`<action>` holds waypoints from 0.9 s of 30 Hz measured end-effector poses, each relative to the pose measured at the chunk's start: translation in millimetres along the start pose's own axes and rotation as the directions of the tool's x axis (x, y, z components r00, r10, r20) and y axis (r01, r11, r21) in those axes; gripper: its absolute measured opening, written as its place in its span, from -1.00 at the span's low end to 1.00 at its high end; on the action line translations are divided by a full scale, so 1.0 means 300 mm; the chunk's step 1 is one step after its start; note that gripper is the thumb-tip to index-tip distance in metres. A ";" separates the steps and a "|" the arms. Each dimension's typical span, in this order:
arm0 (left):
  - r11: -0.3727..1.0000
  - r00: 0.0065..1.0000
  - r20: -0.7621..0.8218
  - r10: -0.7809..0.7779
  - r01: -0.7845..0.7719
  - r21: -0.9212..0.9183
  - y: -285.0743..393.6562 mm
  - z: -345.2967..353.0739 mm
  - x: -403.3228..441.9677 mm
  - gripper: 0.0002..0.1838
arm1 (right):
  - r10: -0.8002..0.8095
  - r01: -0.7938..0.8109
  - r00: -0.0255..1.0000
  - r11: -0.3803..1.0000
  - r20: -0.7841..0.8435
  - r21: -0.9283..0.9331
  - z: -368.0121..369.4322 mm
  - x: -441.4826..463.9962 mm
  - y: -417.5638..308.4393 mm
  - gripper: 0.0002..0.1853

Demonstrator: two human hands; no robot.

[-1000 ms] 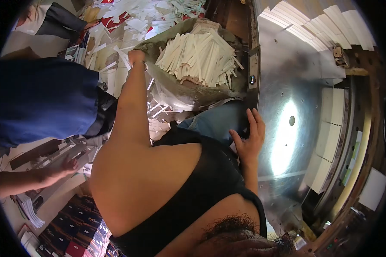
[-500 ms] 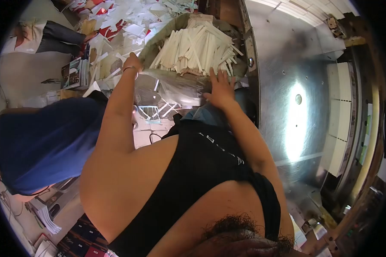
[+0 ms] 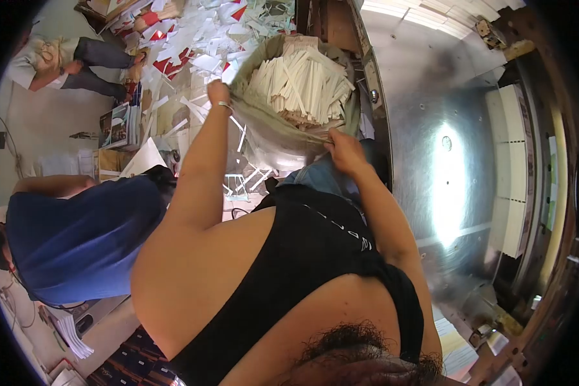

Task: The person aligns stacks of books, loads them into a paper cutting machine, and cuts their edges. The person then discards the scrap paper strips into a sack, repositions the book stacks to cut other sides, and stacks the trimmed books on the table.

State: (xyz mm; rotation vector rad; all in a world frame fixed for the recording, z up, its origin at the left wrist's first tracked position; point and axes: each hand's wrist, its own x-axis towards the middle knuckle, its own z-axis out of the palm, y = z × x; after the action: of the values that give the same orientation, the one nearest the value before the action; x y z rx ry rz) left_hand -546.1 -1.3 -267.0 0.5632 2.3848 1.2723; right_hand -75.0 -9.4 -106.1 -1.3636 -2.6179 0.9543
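Note:
A large greenish sack (image 3: 273,132) stands open in front of me, heaped with cut paper strips (image 3: 305,83). My left hand (image 3: 219,93), with a band at its wrist, is closed on the left part of the sack's rim. On the near right side of the rim, my right hand (image 3: 346,151) grips the sack's edge, its fingers curled over the material. Between both hands the rim is pulled into a taut line, and the strips lie behind it. The sack's far side is partly hidden by the heap.
Paper scraps (image 3: 206,61) litter the floor beyond and left of the sack. A metal table (image 3: 412,128) runs along the right. One person in a blue shirt (image 3: 83,231) is close on the left; another person (image 3: 58,61) is farther back. Stacked booklets (image 3: 119,125) stand at left.
My right hand has gone from spread fingers at the strips to gripping the rim. The sack's near edge is now raised and taut. My left hand has shifted slightly right.

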 end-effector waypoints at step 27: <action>0.627 0.964 0.235 0.126 -0.261 0.734 0.163 -0.316 -0.287 -0.55 | 0.211 -0.211 0.977 0.972 0.005 0.100 -0.015 -0.228 -0.007 -0.78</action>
State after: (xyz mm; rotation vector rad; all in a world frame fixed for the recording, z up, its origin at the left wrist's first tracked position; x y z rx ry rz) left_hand -512.4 -85.9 -164.7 1.1402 2.6939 0.1654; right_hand -33.3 -59.5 -85.2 -1.6409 -2.4202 1.0872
